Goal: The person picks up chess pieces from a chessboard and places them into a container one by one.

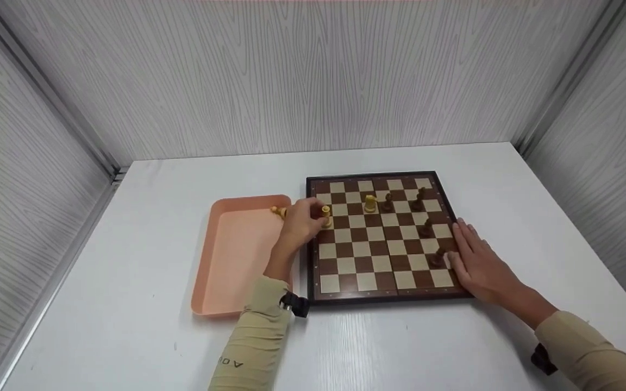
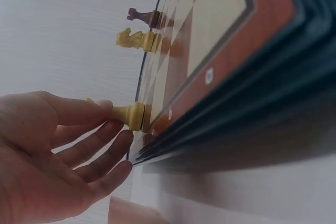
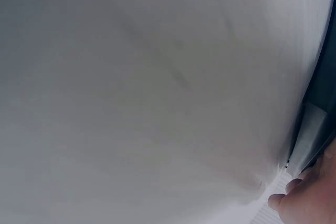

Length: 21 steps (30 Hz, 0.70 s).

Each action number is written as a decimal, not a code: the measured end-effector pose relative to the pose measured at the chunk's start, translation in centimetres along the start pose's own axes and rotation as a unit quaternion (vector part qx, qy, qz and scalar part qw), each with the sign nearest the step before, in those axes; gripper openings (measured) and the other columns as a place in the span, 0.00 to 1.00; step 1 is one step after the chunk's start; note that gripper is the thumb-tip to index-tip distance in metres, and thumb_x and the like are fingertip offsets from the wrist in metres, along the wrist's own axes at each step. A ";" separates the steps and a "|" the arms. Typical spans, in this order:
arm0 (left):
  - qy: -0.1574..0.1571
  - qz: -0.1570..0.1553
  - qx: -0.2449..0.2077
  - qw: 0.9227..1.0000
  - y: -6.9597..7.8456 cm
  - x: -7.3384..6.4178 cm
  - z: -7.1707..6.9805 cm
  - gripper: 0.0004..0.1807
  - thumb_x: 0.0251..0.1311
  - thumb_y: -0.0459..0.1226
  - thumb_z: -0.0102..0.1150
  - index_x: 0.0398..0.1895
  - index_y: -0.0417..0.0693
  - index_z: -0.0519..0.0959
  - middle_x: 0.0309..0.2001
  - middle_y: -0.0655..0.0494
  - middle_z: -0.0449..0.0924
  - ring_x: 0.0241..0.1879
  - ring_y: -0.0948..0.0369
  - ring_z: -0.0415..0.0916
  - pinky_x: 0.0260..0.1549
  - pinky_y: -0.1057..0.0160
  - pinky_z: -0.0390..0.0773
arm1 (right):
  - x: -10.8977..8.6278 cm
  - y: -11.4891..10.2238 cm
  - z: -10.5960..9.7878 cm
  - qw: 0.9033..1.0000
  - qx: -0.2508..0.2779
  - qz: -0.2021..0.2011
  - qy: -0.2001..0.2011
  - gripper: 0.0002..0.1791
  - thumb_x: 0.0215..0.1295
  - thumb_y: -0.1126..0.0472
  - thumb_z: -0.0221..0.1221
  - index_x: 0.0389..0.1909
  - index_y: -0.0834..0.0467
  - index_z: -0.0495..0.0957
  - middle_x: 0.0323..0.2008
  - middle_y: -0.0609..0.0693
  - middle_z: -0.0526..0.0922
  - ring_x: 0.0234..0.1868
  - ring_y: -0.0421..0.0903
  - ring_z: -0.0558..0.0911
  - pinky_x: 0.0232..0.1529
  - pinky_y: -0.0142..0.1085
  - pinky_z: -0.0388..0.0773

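My left hand pinches a yellow chess piece between thumb and fingers at the left side of the chessboard. In the left wrist view the round base of this yellow piece is right at the board's surface, and the thumb hides most of its top. My right hand lies along the board's right edge with its fingers straight. A yellow knight stands beside a dark rook towards the back of the board.
Further dark pieces stand on the right half: one at the back, one mid-board, and one by my right thumb. Left of the board is a pink tray, with another yellow piece lying at its far right corner. Grey panels enclose the white table.
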<state>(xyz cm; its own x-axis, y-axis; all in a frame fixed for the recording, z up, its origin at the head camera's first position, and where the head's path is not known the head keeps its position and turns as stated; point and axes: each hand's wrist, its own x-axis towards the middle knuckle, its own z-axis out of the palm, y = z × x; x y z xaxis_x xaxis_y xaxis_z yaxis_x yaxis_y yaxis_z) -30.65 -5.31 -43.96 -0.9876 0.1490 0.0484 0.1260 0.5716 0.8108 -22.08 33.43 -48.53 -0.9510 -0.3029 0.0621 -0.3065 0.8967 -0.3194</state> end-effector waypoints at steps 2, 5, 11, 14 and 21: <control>0.008 0.006 0.005 1.000 -0.1 0.1 0.2 0.12 0.64 0.28 0.65 0.50 0.36 0.83 0.46 0.44 0.84 0.46 0.52 0.80 0.46 0.56 0.81 | 0.0 0.0 0.0 1.000 0.000 -0.001 0.001 0.39 0.84 0.45 0.39 0.81 0.66 0.41 0.82 0.62 0.41 0.80 0.65 0.45 0.71 0.67 0.53; 0.018 0.014 0.016 1.000 -0.2 0.3 0.4 0.10 0.63 0.28 0.65 0.47 0.36 0.84 0.45 0.44 0.84 0.45 0.52 0.80 0.44 0.57 0.81 | 0.0 0.1 0.1 1.000 -0.001 -0.002 0.004 0.39 0.84 0.46 0.39 0.81 0.66 0.42 0.82 0.62 0.42 0.80 0.65 0.45 0.71 0.67 0.53; 0.014 0.021 0.020 0.999 -0.1 0.4 0.3 0.10 0.63 0.27 0.65 0.46 0.36 0.84 0.45 0.43 0.85 0.47 0.51 0.80 0.48 0.54 0.80 | -0.1 0.1 0.2 1.000 -0.004 -0.004 0.009 0.39 0.83 0.46 0.40 0.81 0.67 0.43 0.81 0.63 0.44 0.80 0.65 0.46 0.71 0.67 0.53; 0.013 0.030 0.015 0.999 0.0 0.3 0.3 0.10 0.64 0.27 0.64 0.47 0.36 0.85 0.46 0.43 0.85 0.47 0.51 0.80 0.46 0.55 0.81 | -0.1 0.1 0.2 1.000 -0.003 -0.003 0.010 0.38 0.83 0.46 0.40 0.81 0.67 0.43 0.81 0.63 0.44 0.80 0.65 0.46 0.71 0.66 0.53; 0.027 0.040 0.007 0.999 0.0 0.4 0.4 0.08 0.65 0.28 0.64 0.46 0.36 0.86 0.46 0.44 0.86 0.47 0.51 0.80 0.46 0.54 0.81 | -0.1 0.1 0.2 1.000 -0.003 -0.004 0.015 0.39 0.83 0.46 0.40 0.81 0.67 0.44 0.81 0.63 0.44 0.80 0.66 0.47 0.71 0.67 0.54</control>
<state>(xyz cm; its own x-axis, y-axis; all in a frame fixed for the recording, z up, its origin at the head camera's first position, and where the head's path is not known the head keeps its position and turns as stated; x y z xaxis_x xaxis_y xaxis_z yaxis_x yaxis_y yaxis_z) -31.03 -4.91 -44.23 -0.9779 0.1514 0.1439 0.2054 0.5716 0.7944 -22.04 33.48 -48.78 -0.9491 -0.3007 0.0941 -0.3149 0.8961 -0.3129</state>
